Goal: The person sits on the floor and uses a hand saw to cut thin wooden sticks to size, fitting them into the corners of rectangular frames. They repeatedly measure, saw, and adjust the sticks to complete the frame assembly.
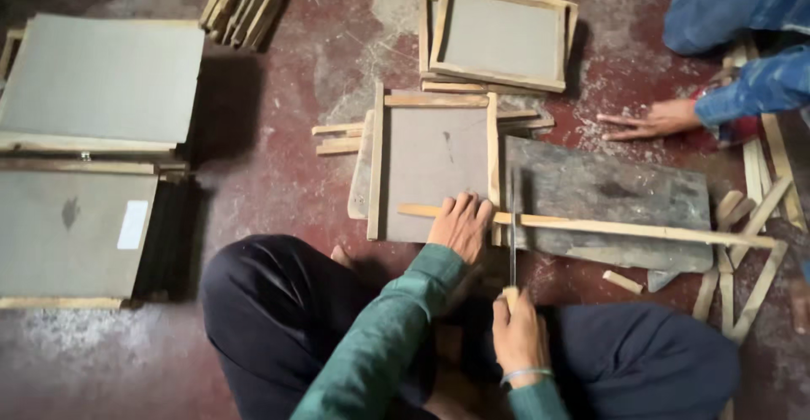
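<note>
left hand [461, 226] flat, fingers forward; right hand [520, 333] fisted, knuckles up

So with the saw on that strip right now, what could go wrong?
The left hand pins the wooden strip right beside the saw blade, so a slip could nick the fingers. The strip's long right end looks unsupported and might swing or splinter. A co-worker's hand rests on the floor nearby.
</note>
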